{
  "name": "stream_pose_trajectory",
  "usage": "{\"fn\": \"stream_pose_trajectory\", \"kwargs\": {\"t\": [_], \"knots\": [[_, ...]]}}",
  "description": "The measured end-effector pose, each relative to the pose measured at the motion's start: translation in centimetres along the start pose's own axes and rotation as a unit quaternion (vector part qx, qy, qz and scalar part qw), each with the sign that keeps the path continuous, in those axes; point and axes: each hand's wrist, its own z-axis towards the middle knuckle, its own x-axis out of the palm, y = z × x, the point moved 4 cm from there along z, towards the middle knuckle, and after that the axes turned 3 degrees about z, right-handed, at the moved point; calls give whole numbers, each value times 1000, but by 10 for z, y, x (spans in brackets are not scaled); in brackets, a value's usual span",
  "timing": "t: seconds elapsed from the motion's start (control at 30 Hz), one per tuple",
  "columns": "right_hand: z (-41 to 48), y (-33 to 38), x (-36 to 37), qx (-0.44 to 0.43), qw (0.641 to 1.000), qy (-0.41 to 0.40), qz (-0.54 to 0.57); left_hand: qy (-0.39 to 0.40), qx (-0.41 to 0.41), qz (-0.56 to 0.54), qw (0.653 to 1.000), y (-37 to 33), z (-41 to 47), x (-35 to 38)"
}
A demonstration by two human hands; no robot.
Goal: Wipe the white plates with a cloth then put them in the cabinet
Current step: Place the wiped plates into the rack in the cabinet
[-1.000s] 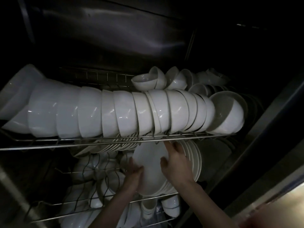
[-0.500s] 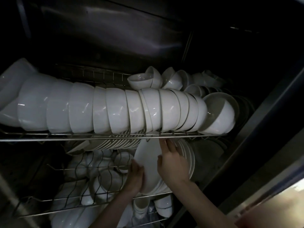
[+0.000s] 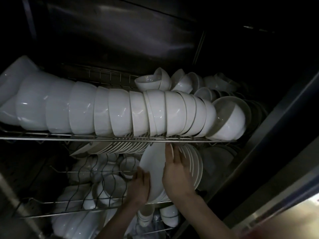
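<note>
The plate stands on its edge at the right end of the lower rack, inside the dark cabinet, held between both hands. Its bottom rim sits near the rack's front rail. Its top rim reaches almost to the front rail of the upper rack, where a long row of bowls lies on its side.

The plate's long line runs from bottom to top and tips a little to the left. Its broad face is turned toward the person.

The right hand lies flat on the right part of that face. Its fingers are straight and point up at the upper rail. The left hand is pressed against the lower left rim. It is too dark to tell whether its fingers wrap behind the plate.

The stack of plates, also on edge, stands just to the right of the right hand, and their rims show past its knuckles. So the target lies to the right of the plate and a little deeper in, and the right hand is the nearer one to it.

The plate looks nearly stowed. What seems left is to lean it right against the stack, with the left hand pushing and the right sliding clear. There is little room under the upper rail, so lifting the plate could knock it.
</note>
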Motion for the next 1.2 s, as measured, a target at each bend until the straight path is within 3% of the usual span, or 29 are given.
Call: {"fn": "stream_pose_trajectory", "kwargs": {"t": [0.37, 0.77, 1.2], "knots": [[0, -10, -5, -10, 994, -22, 106, -15, -45, 32, 998, 7, 4, -1], [0, -13, -2, 17, 991, -48, 124, -42, -29, 45, 998, 1, -9, -11], [0, -8, 3, 7, 991, -60, 123, -3, -68, 44, 997, 2, -1, -11]]}}
